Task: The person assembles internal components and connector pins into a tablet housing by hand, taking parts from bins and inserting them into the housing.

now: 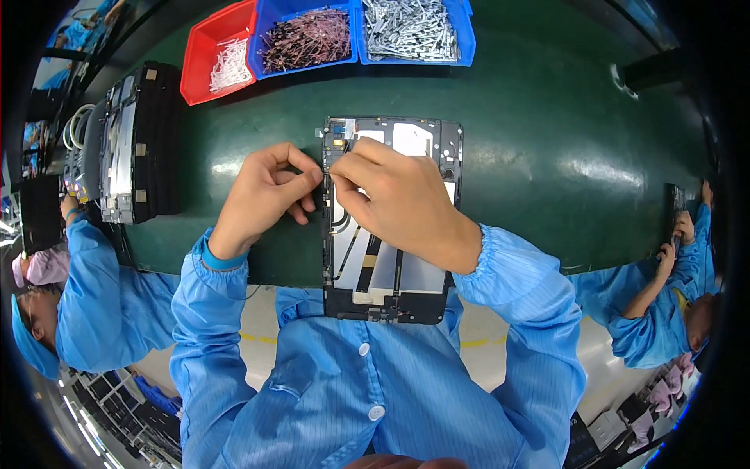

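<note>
An opened tablet point(437, 289) lies in front of me with its inner parts showing: a black frame, silvery panels, dark strips and ribbon cables. Its near end reaches past the table edge. At the tablet's upper left edge, my left hand point(269, 191) pinches thumb and index finger together. My right hand point(398, 195) reaches across the tablet and pinches at the same edge, its fingertips close to the left ones. Whatever sits between the fingertips is too small to make out. The right hand hides part of the tablet's middle.
Beyond the tablet stand a red bin point(195, 66) of small white pieces, a blue bin point(306, 69) of dark reddish parts and another blue bin point(466, 35) of silvery strips. A stack of tablet housings point(141, 148) stands left on the green table point(539, 156). Co-workers in blue sit both sides.
</note>
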The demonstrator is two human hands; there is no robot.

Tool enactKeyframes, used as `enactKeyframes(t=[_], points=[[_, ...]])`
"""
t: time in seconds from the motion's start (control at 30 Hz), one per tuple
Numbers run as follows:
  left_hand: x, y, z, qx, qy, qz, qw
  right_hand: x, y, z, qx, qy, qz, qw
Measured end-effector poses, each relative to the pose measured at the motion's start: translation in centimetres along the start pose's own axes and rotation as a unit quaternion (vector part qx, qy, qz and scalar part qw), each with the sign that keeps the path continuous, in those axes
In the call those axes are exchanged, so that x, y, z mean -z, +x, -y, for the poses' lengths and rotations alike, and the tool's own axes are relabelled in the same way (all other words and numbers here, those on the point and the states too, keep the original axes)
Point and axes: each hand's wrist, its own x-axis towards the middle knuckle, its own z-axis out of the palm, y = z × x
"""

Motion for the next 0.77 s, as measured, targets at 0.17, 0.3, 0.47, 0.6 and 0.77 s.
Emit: enactKeyframes(t=[0.17,0.3,0.47,0.6,0.77], points=[[-0.1,0.0,0.0,0.002,-0.013,0.0,1.0,0.1,0.0,0.0,-0.005,0.012,0.005,1.0],[-0.5,0.0,0.2,-0.005,-0.015,-0.017,1.0,0.4,0.1,0.1,-0.017,0.031,0.012,0.999],[-0.7,-0.1,0.4,-0.018,-0.02,-0.03,0.999,0.4,0.1,0.1,-0.009,0.057,-0.012,0.998],[-0.4,0.1,0.8,-0.023,-0.017,-0.016,0.999,1.0,0.1,0.4,-0.068,0.079,-0.009,0.994],[0.1,0.0,0.9,-0.046,-0.008,0.013,0.999,2.1,0.4,1.1,-0.097,0.046,0.055,0.993]])
